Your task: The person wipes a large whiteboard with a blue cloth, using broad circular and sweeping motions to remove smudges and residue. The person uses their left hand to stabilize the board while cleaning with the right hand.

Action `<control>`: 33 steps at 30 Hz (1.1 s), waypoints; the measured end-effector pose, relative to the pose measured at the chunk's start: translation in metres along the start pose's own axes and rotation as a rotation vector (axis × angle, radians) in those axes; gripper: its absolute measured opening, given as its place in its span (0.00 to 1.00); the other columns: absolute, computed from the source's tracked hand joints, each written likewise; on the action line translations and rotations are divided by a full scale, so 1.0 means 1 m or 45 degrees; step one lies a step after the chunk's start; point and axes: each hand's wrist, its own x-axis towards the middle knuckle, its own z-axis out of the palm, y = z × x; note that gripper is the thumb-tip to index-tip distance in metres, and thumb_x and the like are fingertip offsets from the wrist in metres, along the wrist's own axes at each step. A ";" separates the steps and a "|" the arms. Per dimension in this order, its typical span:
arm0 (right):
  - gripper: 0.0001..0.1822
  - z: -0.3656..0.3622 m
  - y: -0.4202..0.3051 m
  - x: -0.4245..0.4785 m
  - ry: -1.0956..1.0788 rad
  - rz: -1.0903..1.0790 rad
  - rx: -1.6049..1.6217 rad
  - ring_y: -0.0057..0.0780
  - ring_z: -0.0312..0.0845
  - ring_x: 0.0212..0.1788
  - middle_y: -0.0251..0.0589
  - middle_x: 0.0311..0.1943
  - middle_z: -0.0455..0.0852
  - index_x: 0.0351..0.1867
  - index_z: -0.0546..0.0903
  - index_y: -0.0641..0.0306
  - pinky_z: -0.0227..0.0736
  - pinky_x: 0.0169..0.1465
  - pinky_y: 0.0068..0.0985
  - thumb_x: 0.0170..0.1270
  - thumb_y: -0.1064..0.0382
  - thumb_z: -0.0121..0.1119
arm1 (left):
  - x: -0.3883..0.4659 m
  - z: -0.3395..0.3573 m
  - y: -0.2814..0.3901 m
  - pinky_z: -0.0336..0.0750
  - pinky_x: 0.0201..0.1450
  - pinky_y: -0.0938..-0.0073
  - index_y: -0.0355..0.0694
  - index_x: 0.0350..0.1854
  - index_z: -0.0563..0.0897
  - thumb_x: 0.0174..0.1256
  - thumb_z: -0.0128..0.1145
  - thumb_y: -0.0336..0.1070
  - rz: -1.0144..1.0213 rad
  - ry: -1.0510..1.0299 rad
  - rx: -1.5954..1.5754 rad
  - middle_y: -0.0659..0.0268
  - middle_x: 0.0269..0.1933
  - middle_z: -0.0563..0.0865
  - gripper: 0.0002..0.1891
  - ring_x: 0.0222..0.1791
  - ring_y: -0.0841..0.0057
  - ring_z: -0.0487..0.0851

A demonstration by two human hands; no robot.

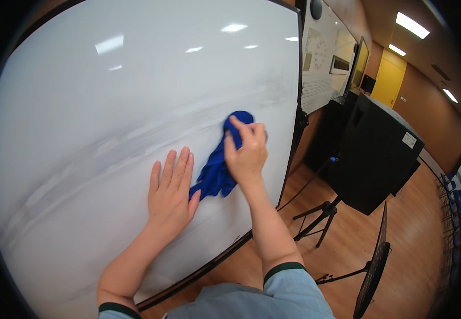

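A large framed whiteboard fills the left and middle of the view. My right hand grips a blue cloth and presses its bunched upper end against the board. The loose part of the cloth hangs down to the left. Just left of it, my left hand lies flat on the board, fingers pointing up, with its thumb by the cloth's lower tip. Broad grey smears arc across the surface from lower left to upper right, above both hands.
Right of the board, a black loudspeaker stands on a tripod, with a cable running from it. A black music stand is at lower right. Blue chairs line the far right. A second whiteboard hangs behind.
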 end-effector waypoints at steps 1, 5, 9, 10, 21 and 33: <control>0.17 0.000 0.012 0.004 0.032 0.067 -0.075 0.42 0.79 0.43 0.43 0.40 0.78 0.52 0.89 0.57 0.77 0.45 0.35 0.60 0.67 0.70 | -0.001 0.001 -0.001 0.46 0.82 0.47 0.33 0.80 0.63 0.60 0.68 0.42 0.008 0.006 -0.010 0.56 0.83 0.61 0.45 0.83 0.55 0.55; 0.20 0.000 0.011 -0.002 -0.062 0.029 -0.005 0.48 0.77 0.47 0.48 0.44 0.77 0.54 0.88 0.59 0.77 0.47 0.39 0.57 0.67 0.70 | -0.003 0.000 -0.004 0.48 0.81 0.46 0.33 0.79 0.63 0.60 0.69 0.42 0.047 -0.016 0.018 0.54 0.82 0.61 0.46 0.83 0.54 0.56; 0.24 0.000 -0.035 -0.018 -0.207 -0.153 0.094 0.47 0.76 0.48 0.47 0.45 0.77 0.55 0.87 0.57 0.77 0.47 0.39 0.52 0.67 0.72 | -0.004 0.000 -0.002 0.47 0.81 0.45 0.32 0.79 0.63 0.59 0.69 0.42 0.016 -0.035 0.029 0.52 0.82 0.61 0.46 0.83 0.52 0.56; 0.21 -0.001 -0.036 -0.016 -0.170 -0.164 0.082 0.44 0.78 0.45 0.45 0.42 0.77 0.52 0.89 0.55 0.77 0.44 0.36 0.54 0.68 0.72 | -0.004 -0.001 0.000 0.46 0.81 0.44 0.32 0.79 0.63 0.58 0.69 0.42 0.009 -0.039 0.026 0.52 0.82 0.61 0.46 0.83 0.52 0.55; 0.16 -0.002 0.108 0.050 0.076 0.196 -0.183 0.45 0.78 0.49 0.43 0.45 0.78 0.53 0.89 0.55 0.78 0.50 0.38 0.64 0.62 0.68 | 0.004 0.000 0.014 0.45 0.81 0.43 0.33 0.80 0.63 0.58 0.69 0.42 -0.065 -0.019 0.046 0.53 0.82 0.61 0.46 0.84 0.52 0.54; 0.17 -0.010 0.188 0.095 0.106 0.452 -0.227 0.44 0.78 0.50 0.44 0.45 0.78 0.55 0.88 0.54 0.77 0.53 0.39 0.66 0.57 0.66 | 0.052 0.024 0.027 0.38 0.82 0.43 0.41 0.82 0.62 0.62 0.67 0.46 -0.207 0.115 0.247 0.56 0.84 0.58 0.46 0.85 0.53 0.49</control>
